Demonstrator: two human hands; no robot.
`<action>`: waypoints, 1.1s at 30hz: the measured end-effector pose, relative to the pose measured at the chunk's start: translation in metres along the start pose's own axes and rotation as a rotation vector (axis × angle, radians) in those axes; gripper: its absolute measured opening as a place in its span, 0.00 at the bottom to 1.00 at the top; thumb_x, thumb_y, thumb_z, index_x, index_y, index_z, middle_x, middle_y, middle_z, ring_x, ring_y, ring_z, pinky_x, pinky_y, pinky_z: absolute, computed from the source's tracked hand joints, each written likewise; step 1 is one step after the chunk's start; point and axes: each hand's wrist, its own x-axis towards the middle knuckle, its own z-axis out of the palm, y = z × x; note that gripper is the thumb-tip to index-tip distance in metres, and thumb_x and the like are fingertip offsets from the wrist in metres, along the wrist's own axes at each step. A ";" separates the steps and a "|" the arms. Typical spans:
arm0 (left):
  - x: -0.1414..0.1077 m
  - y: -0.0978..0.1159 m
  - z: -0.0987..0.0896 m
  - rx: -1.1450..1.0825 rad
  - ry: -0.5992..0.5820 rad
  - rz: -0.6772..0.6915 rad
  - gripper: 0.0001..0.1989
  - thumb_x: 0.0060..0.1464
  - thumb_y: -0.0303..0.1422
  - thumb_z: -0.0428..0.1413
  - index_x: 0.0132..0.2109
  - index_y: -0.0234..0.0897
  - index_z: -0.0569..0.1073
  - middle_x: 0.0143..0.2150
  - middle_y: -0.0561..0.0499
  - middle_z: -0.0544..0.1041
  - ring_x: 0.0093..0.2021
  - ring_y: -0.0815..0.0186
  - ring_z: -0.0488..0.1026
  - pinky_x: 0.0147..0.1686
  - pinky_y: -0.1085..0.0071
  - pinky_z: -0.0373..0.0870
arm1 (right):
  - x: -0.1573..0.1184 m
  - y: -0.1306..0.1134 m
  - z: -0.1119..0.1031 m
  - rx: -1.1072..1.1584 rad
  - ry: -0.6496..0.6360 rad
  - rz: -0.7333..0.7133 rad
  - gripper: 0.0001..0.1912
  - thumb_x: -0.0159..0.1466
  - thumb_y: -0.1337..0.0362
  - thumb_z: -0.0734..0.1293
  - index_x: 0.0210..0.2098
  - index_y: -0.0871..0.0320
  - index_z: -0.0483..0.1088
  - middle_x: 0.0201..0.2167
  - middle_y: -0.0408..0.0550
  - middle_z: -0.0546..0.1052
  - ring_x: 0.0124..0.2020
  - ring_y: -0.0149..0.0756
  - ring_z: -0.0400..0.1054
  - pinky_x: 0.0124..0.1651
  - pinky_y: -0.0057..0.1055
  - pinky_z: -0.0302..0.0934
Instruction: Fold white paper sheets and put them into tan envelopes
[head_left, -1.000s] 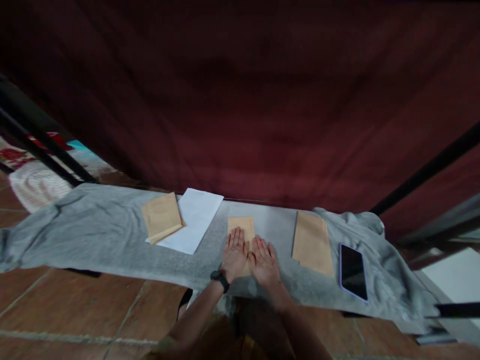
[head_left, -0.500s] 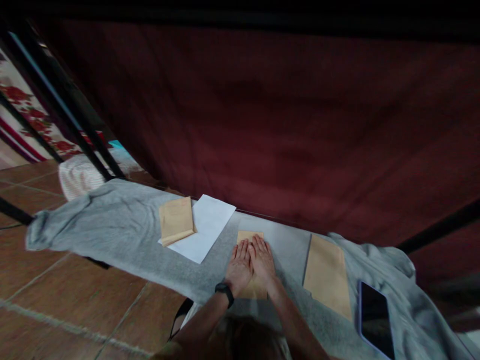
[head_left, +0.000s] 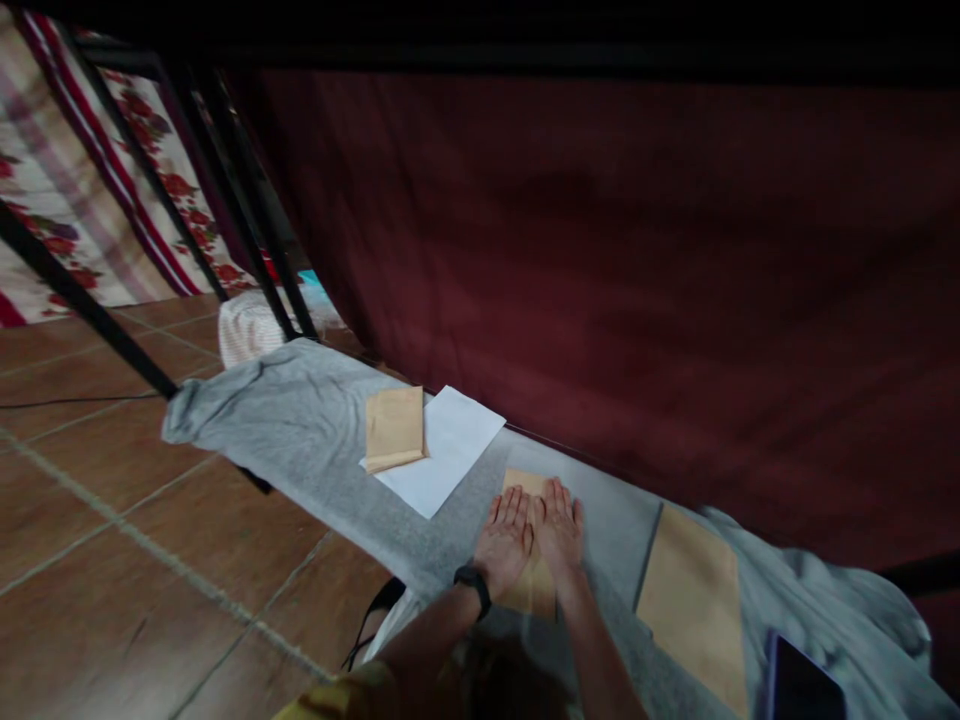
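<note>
Both palms lie flat on a narrow piece of brown paper [head_left: 536, 590], which rests on a bench covered in grey cloth. My left hand [head_left: 504, 535], with a black band at the wrist, covers the paper's left side, fingers stretched out. Beside it, my right hand [head_left: 559, 525] presses on the right side, also with straight fingers. A strip of brown paper shows between the two hands. To the right lies a larger flat brown paper sheet [head_left: 694, 595]. Toward the left, a folded brown paper stack [head_left: 395, 428] partly overlaps a white paper sheet [head_left: 454, 445].
A phone [head_left: 802, 685] lies at the lower right on the rumpled grey cloth [head_left: 817, 590]. Behind the bench hangs a dark red curtain [head_left: 600, 270]. Black metal bars [head_left: 90, 300] stand at the left above the tiled floor [head_left: 150, 540].
My hands have moved apart from each other, leaving a gap where the fingers overlapped before. The whole view has swung left, so the bench things sit farther right.
</note>
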 end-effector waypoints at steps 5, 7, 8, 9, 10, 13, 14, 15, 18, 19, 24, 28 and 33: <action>0.001 0.001 0.005 -0.024 0.020 -0.075 0.29 0.66 0.34 0.40 0.71 0.27 0.57 0.74 0.40 0.55 0.74 0.57 0.47 0.71 0.55 0.47 | -0.005 0.012 -0.001 -0.024 0.068 -0.009 0.30 0.73 0.59 0.46 0.70 0.62 0.54 0.72 0.56 0.55 0.72 0.44 0.49 0.71 0.49 0.37; 0.002 0.001 0.006 -0.022 0.029 -0.080 0.29 0.66 0.35 0.40 0.70 0.26 0.57 0.73 0.40 0.56 0.74 0.57 0.47 0.71 0.55 0.47 | -0.010 0.016 -0.003 -0.023 0.082 0.004 0.30 0.73 0.60 0.47 0.70 0.64 0.55 0.71 0.57 0.56 0.71 0.45 0.51 0.71 0.50 0.39; 0.002 0.001 0.007 -0.019 0.033 -0.079 0.30 0.66 0.35 0.40 0.70 0.26 0.57 0.73 0.39 0.56 0.74 0.57 0.47 0.71 0.54 0.47 | -0.013 0.017 -0.004 -0.019 0.088 0.011 0.30 0.73 0.60 0.47 0.70 0.65 0.55 0.71 0.58 0.57 0.70 0.46 0.52 0.71 0.50 0.39; 0.002 0.001 0.007 -0.015 0.037 -0.077 0.30 0.66 0.35 0.40 0.71 0.26 0.57 0.73 0.39 0.56 0.74 0.57 0.47 0.71 0.54 0.47 | -0.018 0.018 -0.005 -0.012 0.094 0.017 0.30 0.73 0.60 0.47 0.69 0.66 0.56 0.70 0.58 0.58 0.70 0.46 0.53 0.71 0.50 0.40; 0.002 0.001 0.008 -0.009 0.041 -0.078 0.30 0.66 0.35 0.40 0.71 0.26 0.56 0.73 0.39 0.56 0.74 0.56 0.47 0.71 0.54 0.47 | -0.024 0.018 -0.006 -0.001 0.103 0.024 0.29 0.73 0.61 0.48 0.69 0.66 0.56 0.70 0.59 0.59 0.70 0.47 0.54 0.70 0.49 0.41; 0.003 0.001 0.008 0.014 0.049 -0.079 0.30 0.66 0.35 0.40 0.71 0.26 0.56 0.73 0.39 0.56 0.74 0.56 0.49 0.71 0.54 0.47 | -0.050 0.016 -0.006 0.046 0.151 0.007 0.29 0.73 0.60 0.49 0.68 0.66 0.58 0.69 0.59 0.61 0.70 0.45 0.55 0.70 0.47 0.44; 0.004 0.000 0.008 0.022 0.048 -0.072 0.30 0.66 0.35 0.40 0.71 0.26 0.56 0.73 0.39 0.56 0.74 0.56 0.49 0.71 0.54 0.47 | -0.061 0.014 -0.005 0.063 0.172 -0.020 0.28 0.73 0.60 0.49 0.68 0.65 0.58 0.69 0.58 0.61 0.70 0.44 0.55 0.70 0.46 0.45; 0.004 0.000 0.008 0.029 0.048 -0.061 0.30 0.66 0.35 0.40 0.71 0.26 0.56 0.73 0.39 0.56 0.74 0.56 0.50 0.71 0.54 0.47 | -0.073 0.011 -0.003 0.077 0.195 -0.057 0.28 0.73 0.60 0.50 0.68 0.65 0.59 0.69 0.57 0.62 0.70 0.43 0.55 0.70 0.45 0.46; 0.006 -0.002 0.005 0.049 0.055 -0.030 0.29 0.67 0.35 0.40 0.70 0.26 0.57 0.72 0.38 0.57 0.73 0.56 0.51 0.70 0.54 0.48 | -0.107 0.002 0.003 0.109 0.287 -0.143 0.26 0.73 0.60 0.52 0.67 0.61 0.60 0.68 0.54 0.64 0.68 0.42 0.57 0.70 0.46 0.47; 0.006 -0.003 0.004 0.055 0.055 -0.021 0.29 0.67 0.35 0.40 0.70 0.26 0.58 0.72 0.38 0.58 0.73 0.56 0.52 0.70 0.54 0.48 | -0.116 -0.001 0.005 0.113 0.321 -0.150 0.25 0.73 0.61 0.52 0.67 0.60 0.61 0.67 0.54 0.65 0.68 0.42 0.58 0.70 0.47 0.48; -0.013 -0.002 0.003 0.079 0.048 0.039 0.28 0.68 0.36 0.39 0.70 0.29 0.59 0.72 0.40 0.58 0.72 0.57 0.54 0.69 0.55 0.52 | -0.130 -0.008 0.007 0.103 0.416 -0.114 0.24 0.73 0.63 0.55 0.66 0.60 0.63 0.64 0.56 0.69 0.66 0.42 0.62 0.69 0.48 0.49; -0.051 -0.003 0.004 0.080 0.103 0.182 0.27 0.69 0.36 0.40 0.71 0.34 0.57 0.72 0.44 0.59 0.72 0.59 0.55 0.69 0.55 0.54 | -0.125 -0.007 0.008 0.087 0.410 -0.114 0.24 0.72 0.65 0.54 0.65 0.60 0.64 0.65 0.54 0.68 0.66 0.42 0.61 0.70 0.46 0.48; -0.082 -0.009 -0.007 0.108 0.113 0.289 0.27 0.69 0.39 0.43 0.71 0.34 0.58 0.72 0.43 0.59 0.72 0.58 0.56 0.68 0.56 0.57 | -0.131 -0.005 0.000 0.132 0.323 -0.095 0.25 0.72 0.65 0.55 0.66 0.61 0.62 0.66 0.55 0.66 0.67 0.42 0.60 0.70 0.47 0.49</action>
